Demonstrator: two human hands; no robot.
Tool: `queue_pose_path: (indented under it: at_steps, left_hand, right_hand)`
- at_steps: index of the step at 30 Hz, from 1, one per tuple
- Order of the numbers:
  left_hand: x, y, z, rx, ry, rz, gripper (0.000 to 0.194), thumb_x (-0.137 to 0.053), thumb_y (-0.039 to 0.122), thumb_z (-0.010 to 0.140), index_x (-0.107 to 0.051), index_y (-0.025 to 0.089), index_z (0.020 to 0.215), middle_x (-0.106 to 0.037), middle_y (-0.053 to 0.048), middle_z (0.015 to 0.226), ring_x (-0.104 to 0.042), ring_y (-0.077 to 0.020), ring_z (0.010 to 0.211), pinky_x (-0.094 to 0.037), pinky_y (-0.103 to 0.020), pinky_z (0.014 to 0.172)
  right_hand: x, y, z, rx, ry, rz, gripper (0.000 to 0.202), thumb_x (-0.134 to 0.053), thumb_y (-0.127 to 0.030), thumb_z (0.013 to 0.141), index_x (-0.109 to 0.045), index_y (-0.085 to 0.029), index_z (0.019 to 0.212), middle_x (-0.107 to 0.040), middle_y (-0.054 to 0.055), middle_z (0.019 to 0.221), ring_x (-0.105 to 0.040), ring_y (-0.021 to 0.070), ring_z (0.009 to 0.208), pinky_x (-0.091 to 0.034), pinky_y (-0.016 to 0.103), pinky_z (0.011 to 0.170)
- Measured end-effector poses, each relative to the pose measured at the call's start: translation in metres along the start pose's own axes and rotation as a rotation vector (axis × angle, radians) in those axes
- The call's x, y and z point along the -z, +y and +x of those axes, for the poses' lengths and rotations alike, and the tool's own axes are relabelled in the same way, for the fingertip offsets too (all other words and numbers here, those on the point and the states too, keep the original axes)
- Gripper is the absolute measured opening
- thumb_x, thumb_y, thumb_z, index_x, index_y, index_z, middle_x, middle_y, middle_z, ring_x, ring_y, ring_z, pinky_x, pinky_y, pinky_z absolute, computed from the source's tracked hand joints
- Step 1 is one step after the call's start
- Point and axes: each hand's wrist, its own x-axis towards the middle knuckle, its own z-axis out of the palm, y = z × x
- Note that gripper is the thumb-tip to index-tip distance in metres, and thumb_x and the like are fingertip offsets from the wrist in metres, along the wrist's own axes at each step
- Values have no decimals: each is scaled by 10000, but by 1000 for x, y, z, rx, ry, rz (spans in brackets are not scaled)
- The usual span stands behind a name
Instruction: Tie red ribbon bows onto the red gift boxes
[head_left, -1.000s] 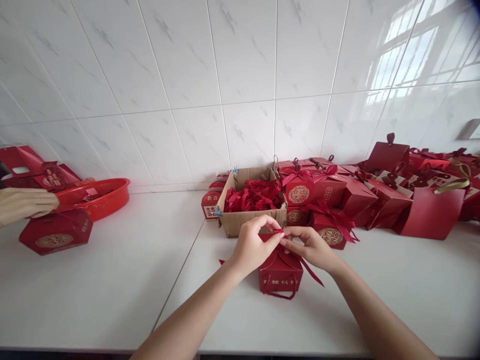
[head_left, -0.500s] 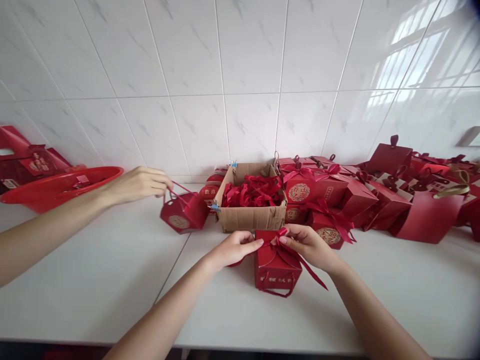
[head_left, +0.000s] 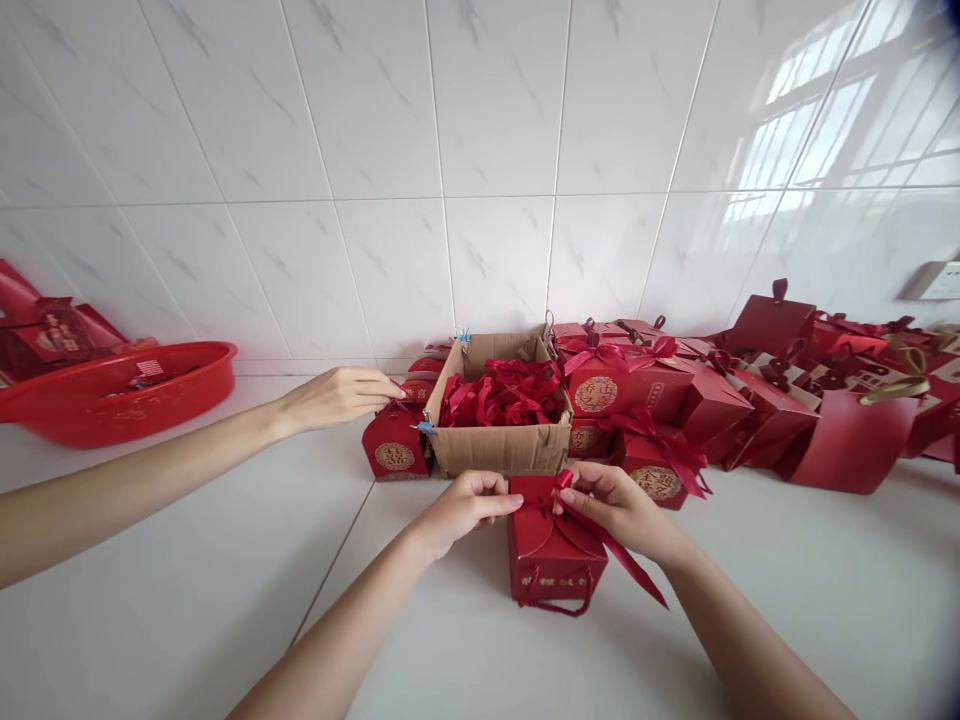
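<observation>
In front of me on the white table stands a red gift box with a twisted cord handle hanging at its near side. A red ribbon is looped on its top, one tail trailing down to the right. My right hand pinches the ribbon loop between thumb and fingers. At the box's upper left, my left hand is closed in a pinch on the ribbon's other side. Just behind the box sits a cardboard box of loose red ribbons.
Another person's hand holds the cord of a red box left of the cardboard box. A red basin stands far left. Several finished red boxes crowd the right, against the tiled wall.
The other person's hand has moved right, setting its red box upright beside the cardboard box. My hands stay at the ribbon with little change. The view has shifted slightly.
</observation>
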Motion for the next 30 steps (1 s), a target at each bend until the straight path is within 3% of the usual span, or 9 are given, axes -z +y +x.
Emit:
queue_pose_path:
  at_steps: [6,10,19,22,26,30]
  left_hand:
    - [-4,-18,9,30,-26,-117,469,-688,532,657,-382,183,588,-364,59,565,-294,-69,500,-152,-236,489]
    - [-6,-21,9,26,-13,-148,469,-708,486,661,-366,180,568,-369,61,543,-288,-64,490,-137,-241,484]
    - [-3,-18,7,49,13,-122,482,-738,496,644,-387,184,534,-340,76,443,-292,-67,435,-128,-238,438]
    - [-3,-19,6,71,-4,-127,454,-700,535,674,-440,186,544,-335,76,418,-298,-70,411,-161,-233,417]
    - [-4,-20,5,89,-42,-131,440,-633,569,728,-511,172,585,-431,43,471,-375,-79,430,-235,-227,420]
    - [-3,-21,5,71,-54,-128,439,-623,558,746,-502,167,589,-442,38,500,-396,-78,444,-277,-223,439]
  right_hand:
    - [-6,-2,0,-44,77,102,262,-614,-407,854,-609,-155,784,-620,29,765,-542,130,715,-434,253,675]
    - [-12,0,0,-72,163,181,246,-639,-396,828,-599,-164,761,-617,17,741,-540,129,691,-430,255,662]
    - [-13,-2,0,-89,208,28,316,-633,-462,813,-661,-156,741,-661,42,730,-568,143,652,-434,256,595]
    - [-12,0,1,-75,222,9,301,-636,-455,812,-679,-160,769,-677,50,743,-584,151,666,-443,260,595]
    - [-12,0,2,-64,219,6,294,-635,-442,816,-678,-153,784,-680,55,734,-588,151,666,-446,263,596]
    - [-14,-1,0,-65,226,4,287,-623,-434,824,-652,-151,784,-672,56,747,-584,149,670,-452,268,611]
